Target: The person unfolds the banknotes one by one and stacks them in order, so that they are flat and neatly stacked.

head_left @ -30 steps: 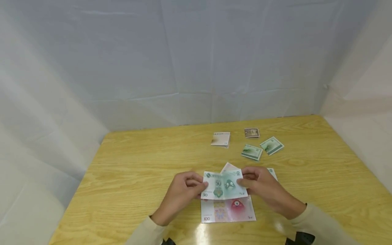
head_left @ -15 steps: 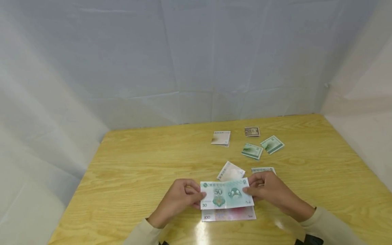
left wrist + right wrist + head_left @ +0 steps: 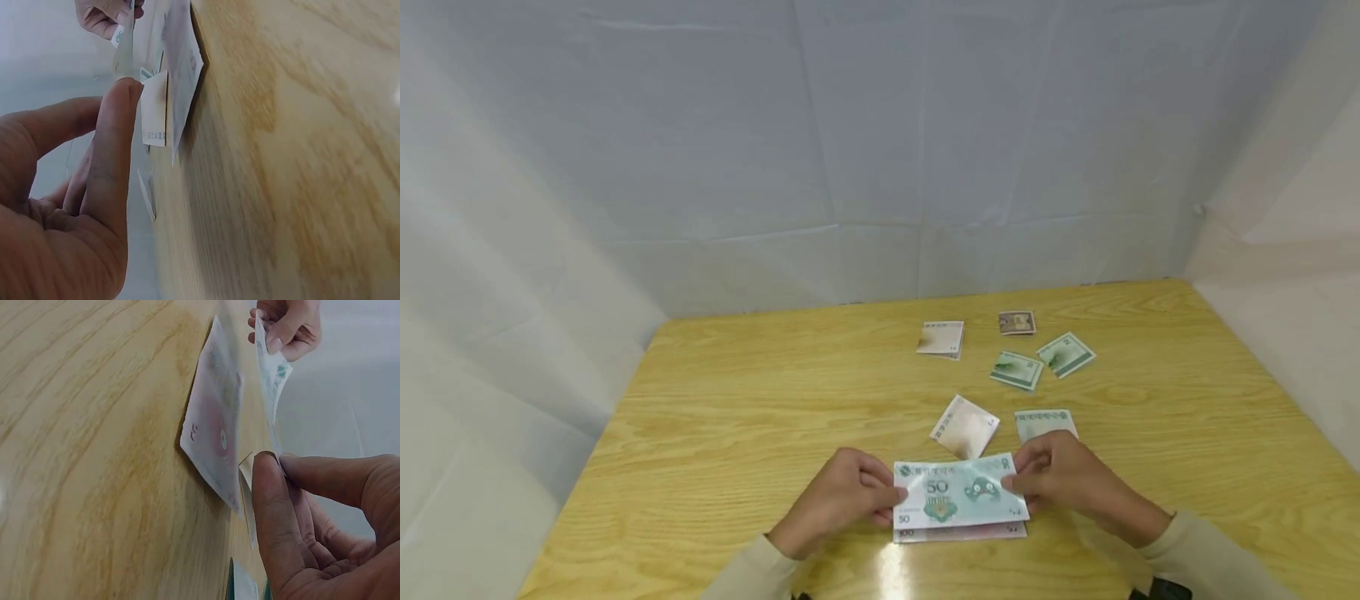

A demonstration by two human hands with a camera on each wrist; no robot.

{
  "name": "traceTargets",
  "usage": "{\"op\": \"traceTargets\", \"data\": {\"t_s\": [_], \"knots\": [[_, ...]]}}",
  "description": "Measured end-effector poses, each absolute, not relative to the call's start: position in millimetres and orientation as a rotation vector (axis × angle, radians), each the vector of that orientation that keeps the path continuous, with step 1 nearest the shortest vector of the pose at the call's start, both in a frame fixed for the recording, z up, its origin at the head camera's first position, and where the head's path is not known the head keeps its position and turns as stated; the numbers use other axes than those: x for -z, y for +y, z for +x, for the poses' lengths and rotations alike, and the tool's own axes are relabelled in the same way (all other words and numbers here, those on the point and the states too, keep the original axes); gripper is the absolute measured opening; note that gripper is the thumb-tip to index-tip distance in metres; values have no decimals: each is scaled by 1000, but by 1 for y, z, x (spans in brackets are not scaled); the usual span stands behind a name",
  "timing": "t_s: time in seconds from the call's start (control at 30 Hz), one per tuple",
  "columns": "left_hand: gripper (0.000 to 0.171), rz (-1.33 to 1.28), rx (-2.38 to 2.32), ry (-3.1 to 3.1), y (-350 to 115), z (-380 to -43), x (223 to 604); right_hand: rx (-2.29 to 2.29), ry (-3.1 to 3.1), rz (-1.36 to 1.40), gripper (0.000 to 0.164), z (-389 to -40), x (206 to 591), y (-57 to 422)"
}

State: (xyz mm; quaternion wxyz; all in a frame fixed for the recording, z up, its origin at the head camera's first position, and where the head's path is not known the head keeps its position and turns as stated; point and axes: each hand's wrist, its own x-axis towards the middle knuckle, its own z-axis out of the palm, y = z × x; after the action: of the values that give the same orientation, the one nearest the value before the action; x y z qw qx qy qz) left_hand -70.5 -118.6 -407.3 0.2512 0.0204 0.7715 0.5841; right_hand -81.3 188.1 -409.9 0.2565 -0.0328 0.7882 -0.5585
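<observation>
A green 50 banknote with a cartoon creature [image 3: 958, 492] is stretched flat between both hands. My left hand [image 3: 848, 498] pinches its left edge between thumb and fingers; my right hand [image 3: 1078, 483] pinches the right edge the same way. Under it lies a pink 100 banknote [image 3: 958, 533], mostly covered in the head view. In the right wrist view the pink banknote [image 3: 212, 425] rests on the table with its edges lifted, and the green banknote [image 3: 270, 381] stands apart above it.
Just beyond the hands lie a folded pale brown note [image 3: 966, 427] and a folded green note [image 3: 1045, 422]. Farther back are a folded pale note [image 3: 942, 337], a small brown note [image 3: 1017, 323] and two green notes [image 3: 1017, 371]. White sheeting [image 3: 880, 167] surrounds the wooden table [image 3: 737, 400].
Both hands have brought the green banknote down toward the near side, so it now covers most of the pink one. The folded notes behind have come into fuller view.
</observation>
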Motion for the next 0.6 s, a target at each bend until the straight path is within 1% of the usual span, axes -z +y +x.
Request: {"op": "traceTargets", "data": {"t_s": [0.2, 0.37, 0.6], "knots": [[9, 144, -1477, 2158, -119, -72, 411, 1506, 2177, -177, 20, -81, 423, 188], [11, 184, -1367, 2246, -116, -73, 411, 1458, 2224, -237, 20, -80, 427, 186], [16, 235, -1203, 2394, -111, -73, 411, 1371, 2294, -233, 19, -80, 432, 182]]}}
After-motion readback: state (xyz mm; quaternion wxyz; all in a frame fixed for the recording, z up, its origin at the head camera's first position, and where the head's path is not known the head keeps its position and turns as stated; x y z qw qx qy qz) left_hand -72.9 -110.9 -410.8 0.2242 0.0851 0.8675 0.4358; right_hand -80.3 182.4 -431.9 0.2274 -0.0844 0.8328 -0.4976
